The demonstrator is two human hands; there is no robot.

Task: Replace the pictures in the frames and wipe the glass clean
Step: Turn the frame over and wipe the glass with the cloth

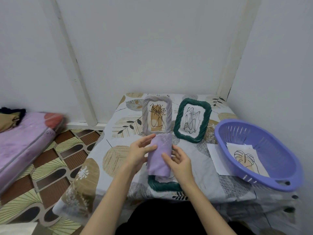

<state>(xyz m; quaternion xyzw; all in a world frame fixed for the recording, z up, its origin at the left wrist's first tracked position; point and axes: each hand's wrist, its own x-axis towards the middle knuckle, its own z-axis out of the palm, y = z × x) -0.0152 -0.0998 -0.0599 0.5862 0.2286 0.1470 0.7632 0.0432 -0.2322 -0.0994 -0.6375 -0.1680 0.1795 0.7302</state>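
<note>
- Both hands are up over the middle of the table, and between them is a folded lilac cloth.
- The left hand pinches the cloth's left edge, thumb on top and fingers curled behind it.
- The right hand grips the right side, fingers bent over the fabric.
- Directly under the cloth lies a dark green frame, flat near the table's front edge; only its lower part shows.
- Two more frames stand tilted at the back: a grey frame on the left and a second green frame just beside it, each with a line drawing inside. That makes three frames.
- One purple basket sits at the right, its rim overhanging the table's right edge, with loose pictures inside; I cannot tell how many.
- One white sheet lies half under the basket.
- Open cloth-covered tabletop stretches to the left of the hands; beyond that edge the patterned floor and a pink mattress.
</note>
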